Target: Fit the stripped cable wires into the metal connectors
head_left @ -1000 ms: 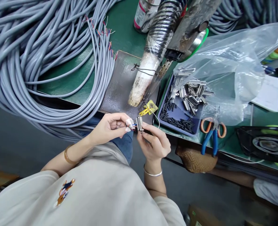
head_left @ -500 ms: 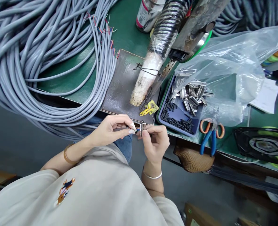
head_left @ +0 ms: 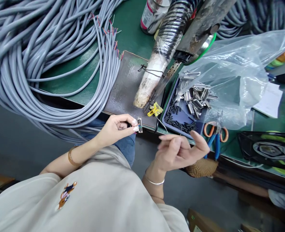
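Note:
My left hand is closed in a pinch at a small metal multi-pin connector, just off the bench's front edge. Short coloured wires show between the fingertips and the connector. My right hand is empty and away from the connector, its fingers apart and slightly blurred. It is nearest the front of a blue tray and the pliers with orange and blue handles. Black sleeves and loose metal connectors lie in the tray, partly under clear plastic.
Grey cables with stripped ends cover the left side. A wrapped duct and a soldering iron's long metal rod reach down over a dark plate. A yellow clip lies there. Another person's arm shows under the bench at right.
My right hand has let go of the connector and moved right, its fingers opening. The connector stays at my left fingertips, turned slightly and a little farther left.

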`<control>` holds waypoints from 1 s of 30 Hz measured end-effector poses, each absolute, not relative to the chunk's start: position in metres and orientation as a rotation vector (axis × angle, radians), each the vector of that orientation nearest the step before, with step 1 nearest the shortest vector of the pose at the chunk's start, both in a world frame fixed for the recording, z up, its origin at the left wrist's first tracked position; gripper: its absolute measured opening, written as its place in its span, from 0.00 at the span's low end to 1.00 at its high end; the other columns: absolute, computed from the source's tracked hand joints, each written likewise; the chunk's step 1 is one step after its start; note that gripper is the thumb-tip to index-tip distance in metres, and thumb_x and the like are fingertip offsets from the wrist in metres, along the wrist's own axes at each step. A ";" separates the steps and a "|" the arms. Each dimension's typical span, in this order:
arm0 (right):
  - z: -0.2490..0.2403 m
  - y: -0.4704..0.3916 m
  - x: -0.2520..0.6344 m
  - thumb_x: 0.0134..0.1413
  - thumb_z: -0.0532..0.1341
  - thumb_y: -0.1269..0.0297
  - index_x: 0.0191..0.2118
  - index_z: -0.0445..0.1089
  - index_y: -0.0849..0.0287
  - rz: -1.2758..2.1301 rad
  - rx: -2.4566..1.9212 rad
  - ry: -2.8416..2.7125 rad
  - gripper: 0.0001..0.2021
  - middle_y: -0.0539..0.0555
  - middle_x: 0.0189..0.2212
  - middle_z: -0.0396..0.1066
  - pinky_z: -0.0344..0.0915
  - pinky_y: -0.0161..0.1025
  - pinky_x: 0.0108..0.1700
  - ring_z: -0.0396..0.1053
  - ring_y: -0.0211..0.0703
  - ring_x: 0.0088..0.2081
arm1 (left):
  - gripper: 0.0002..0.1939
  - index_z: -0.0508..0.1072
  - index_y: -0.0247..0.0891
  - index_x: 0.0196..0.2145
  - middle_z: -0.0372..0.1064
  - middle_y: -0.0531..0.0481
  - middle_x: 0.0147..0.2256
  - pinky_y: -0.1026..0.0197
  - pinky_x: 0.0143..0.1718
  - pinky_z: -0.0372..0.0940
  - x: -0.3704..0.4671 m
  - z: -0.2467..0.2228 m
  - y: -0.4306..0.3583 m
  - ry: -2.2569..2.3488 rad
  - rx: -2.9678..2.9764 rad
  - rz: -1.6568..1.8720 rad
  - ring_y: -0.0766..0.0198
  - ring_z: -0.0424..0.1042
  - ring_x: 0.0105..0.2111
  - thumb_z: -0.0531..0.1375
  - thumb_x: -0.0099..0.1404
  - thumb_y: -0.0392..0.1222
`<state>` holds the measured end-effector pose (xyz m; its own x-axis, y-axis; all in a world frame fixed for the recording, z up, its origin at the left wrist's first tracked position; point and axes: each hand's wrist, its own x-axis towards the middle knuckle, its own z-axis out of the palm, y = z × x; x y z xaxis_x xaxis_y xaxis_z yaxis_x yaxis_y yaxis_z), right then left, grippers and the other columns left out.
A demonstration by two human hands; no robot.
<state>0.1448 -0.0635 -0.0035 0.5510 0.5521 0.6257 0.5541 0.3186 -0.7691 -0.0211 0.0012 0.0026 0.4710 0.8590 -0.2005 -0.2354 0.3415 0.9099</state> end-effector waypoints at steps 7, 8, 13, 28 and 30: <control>-0.031 -0.075 0.136 0.64 0.65 0.71 0.47 0.70 0.53 -0.010 -1.292 -1.305 0.09 0.51 0.38 0.82 0.83 0.44 0.39 0.83 0.44 0.35 | 0.19 0.74 0.35 0.30 0.74 0.51 0.28 0.72 0.14 0.54 -0.023 0.002 0.009 0.795 0.879 0.788 0.78 0.56 0.16 0.76 0.54 0.49; -0.034 -0.076 0.134 0.63 0.65 0.71 0.46 0.71 0.53 -0.002 -1.337 -1.356 0.08 0.53 0.41 0.82 0.83 0.43 0.39 0.83 0.45 0.38 | 0.19 0.74 0.35 0.30 0.73 0.52 0.27 0.72 0.14 0.54 -0.022 0.002 0.009 0.793 0.885 0.784 0.78 0.56 0.16 0.76 0.54 0.49; -0.038 -0.068 0.130 0.63 0.65 0.72 0.40 0.70 0.53 -0.033 -1.440 -1.432 0.06 0.53 0.43 0.82 0.81 0.40 0.43 0.83 0.43 0.43 | 0.13 0.75 0.33 0.29 0.76 0.48 0.30 0.72 0.17 0.56 -0.017 -0.001 0.006 0.826 1.002 0.856 0.77 0.60 0.18 0.73 0.56 0.43; -0.026 -0.045 0.138 0.63 0.64 0.73 0.38 0.68 0.53 0.083 -1.378 -1.467 0.07 0.55 0.47 0.82 0.82 0.42 0.46 0.82 0.44 0.46 | 0.05 0.74 0.36 0.28 0.76 0.49 0.29 0.69 0.25 0.62 -0.001 -0.005 0.011 1.033 1.497 1.094 0.70 0.69 0.24 0.64 0.61 0.38; -0.025 -0.044 0.140 0.62 0.63 0.73 0.38 0.67 0.53 0.093 -1.360 -1.472 0.07 0.55 0.47 0.81 0.82 0.42 0.47 0.82 0.44 0.47 | 0.04 0.74 0.36 0.29 0.77 0.50 0.29 0.69 0.25 0.62 0.000 -0.007 0.011 1.051 1.535 1.106 0.71 0.69 0.24 0.63 0.62 0.38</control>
